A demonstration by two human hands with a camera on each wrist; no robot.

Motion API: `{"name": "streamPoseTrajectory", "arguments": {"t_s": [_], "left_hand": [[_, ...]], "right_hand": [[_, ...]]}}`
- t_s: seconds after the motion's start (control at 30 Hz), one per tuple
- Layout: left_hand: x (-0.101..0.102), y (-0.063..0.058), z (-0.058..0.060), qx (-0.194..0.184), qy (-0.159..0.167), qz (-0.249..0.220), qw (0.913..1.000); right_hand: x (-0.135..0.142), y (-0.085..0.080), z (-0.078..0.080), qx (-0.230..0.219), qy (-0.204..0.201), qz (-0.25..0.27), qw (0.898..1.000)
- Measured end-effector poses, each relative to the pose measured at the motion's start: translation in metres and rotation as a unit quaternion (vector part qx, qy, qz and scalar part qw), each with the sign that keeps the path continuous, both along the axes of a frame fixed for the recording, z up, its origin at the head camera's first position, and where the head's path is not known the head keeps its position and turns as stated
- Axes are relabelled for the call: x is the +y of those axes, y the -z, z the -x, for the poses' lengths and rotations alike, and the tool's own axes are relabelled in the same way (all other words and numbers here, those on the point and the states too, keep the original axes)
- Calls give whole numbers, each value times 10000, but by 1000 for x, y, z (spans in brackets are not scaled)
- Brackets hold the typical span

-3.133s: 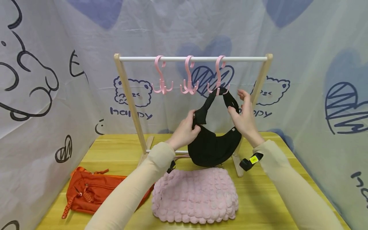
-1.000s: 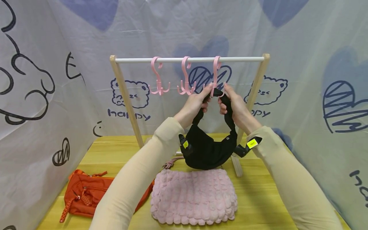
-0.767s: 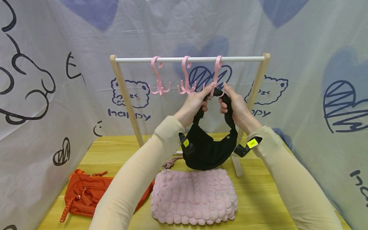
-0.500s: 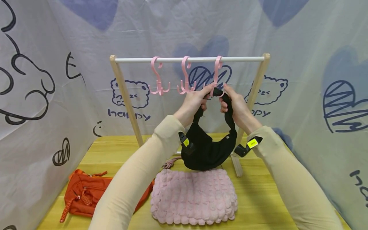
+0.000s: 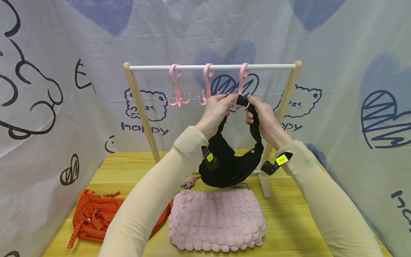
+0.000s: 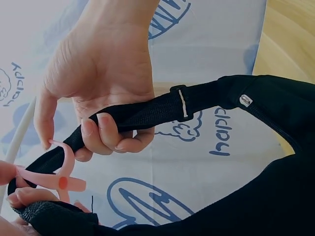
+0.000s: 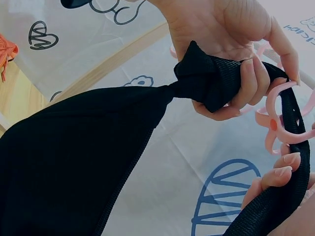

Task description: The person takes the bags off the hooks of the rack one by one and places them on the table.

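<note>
Higher and further to the person's left than half a second ago, the black bag [image 5: 228, 166] hangs tilted from its strap [image 5: 255, 130], and the left hand [image 5: 214, 113] sits slightly higher too. Nearest lies a pink puffy bag [image 5: 218, 219] on the wooden table [image 5: 289, 210], with an orange bag [image 5: 96, 214] to its left, partly behind the left sleeve [image 5: 154, 192]; both seem set down flat, leaving the hands free for the black one.

Above and beyond them, the left hand curls its fingers round the knotted end of the strap, while the right hand [image 5: 266, 121] grips the buckle side. Held apart like this, they probably keep the loop spread at the pink hook [image 5: 242, 80]. Its prong curls in front of the strap, and both thumb tips are at the hook; whether it bears any weight, I cannot tell.

Farther up, that hook and two other hooks [image 5: 176, 80] hang on the white rail [image 5: 144, 67], before a printed cloth backdrop [image 5: 154, 39].
</note>
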State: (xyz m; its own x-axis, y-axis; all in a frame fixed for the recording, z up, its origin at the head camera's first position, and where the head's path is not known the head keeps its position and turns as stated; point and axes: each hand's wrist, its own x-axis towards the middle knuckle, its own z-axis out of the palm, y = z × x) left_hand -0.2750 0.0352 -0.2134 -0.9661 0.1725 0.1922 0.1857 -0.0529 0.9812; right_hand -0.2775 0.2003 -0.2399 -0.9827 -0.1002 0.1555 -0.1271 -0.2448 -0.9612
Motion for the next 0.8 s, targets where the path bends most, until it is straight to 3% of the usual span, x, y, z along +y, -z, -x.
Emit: {"name": "streamPoseTrajectory", "arguments": {"t_s": [0.2,0.43,0.53,0.8], "left_hand": [[0,-1,-4,506,-319,561,9966],[-1,4,-5,1263,-566,1162,9835],[-1,6,-4,1692,-735,1449,9721],[-2,13,-8,2650,-1243,2354,9268]], "right_hand": [[0,-5,-2,14,158,-2,9999],[-1,-6,-2,95,274,-92,9995],[-2,-6,-2,162,290,-71,9994],[-3,-7,-4,310,253,-31,9992]]}}
